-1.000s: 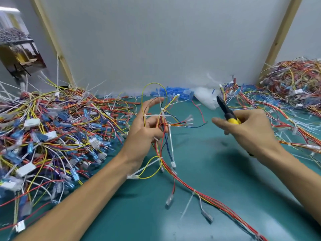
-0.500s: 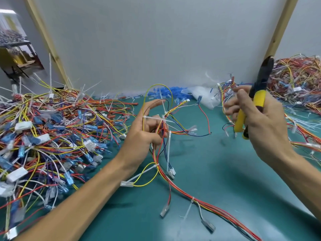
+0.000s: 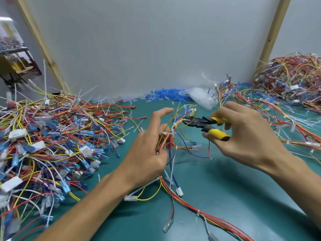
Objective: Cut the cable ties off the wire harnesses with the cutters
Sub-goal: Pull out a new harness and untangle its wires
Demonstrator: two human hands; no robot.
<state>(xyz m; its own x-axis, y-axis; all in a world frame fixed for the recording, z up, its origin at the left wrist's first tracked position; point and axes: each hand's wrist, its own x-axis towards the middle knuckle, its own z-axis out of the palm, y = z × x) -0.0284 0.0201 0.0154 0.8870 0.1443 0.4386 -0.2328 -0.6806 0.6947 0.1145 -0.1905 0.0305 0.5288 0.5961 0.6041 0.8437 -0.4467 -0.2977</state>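
Note:
My left hand [image 3: 147, 146] holds a wire harness [image 3: 175, 192] of red, orange and yellow wires above the green mat, with the forefinger stretched out. A white cable tie [image 3: 167, 132] wraps the bundle just above my fingers. My right hand [image 3: 246, 134] grips the yellow-and-black cutters [image 3: 206, 125] by the handles. The black jaws point left and sit at the yellow wire loop [image 3: 185, 117] close to the tie. The harness trails down to the lower right across the mat.
A big heap of tangled harnesses [image 3: 43, 141] with white and blue connectors fills the left side. Another heap [image 3: 293, 84] lies at the back right. Blue sleeves [image 3: 165, 96] and a clear plastic bag [image 3: 201, 98] lie along the grey back wall. Green mat [image 3: 225, 188] shows in front.
My right hand has swung the cutters down from upright to level and brought the jaws left to the harness. My left hand has kept hold of the bundle.

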